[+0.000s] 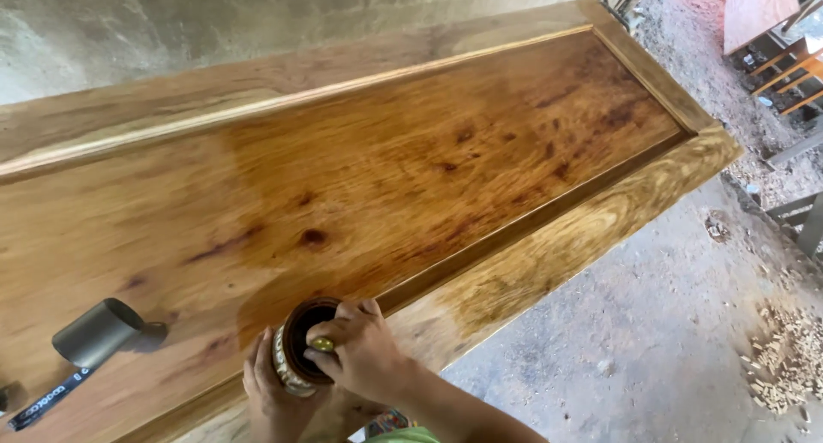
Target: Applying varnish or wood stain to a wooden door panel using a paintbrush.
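Note:
A large wooden door panel (411, 160) lies flat; its right part is dark and glossy with fresh finish, its left part paler and dry. At the near edge my left hand (267, 398) grips a small round tin (296, 347) with a dark inside, tilted on its side. My right hand (360, 349) reaches across the tin's open mouth, holding a small golden item (322, 344) at its rim; what the item is cannot be told.
A dark metal cylinder (96, 331) lies on the panel at the lower left, with a black strap (47, 400) beside it. Concrete floor with wood shavings (784, 366) lies to the right. Wooden furniture frames (784, 61) stand at the top right.

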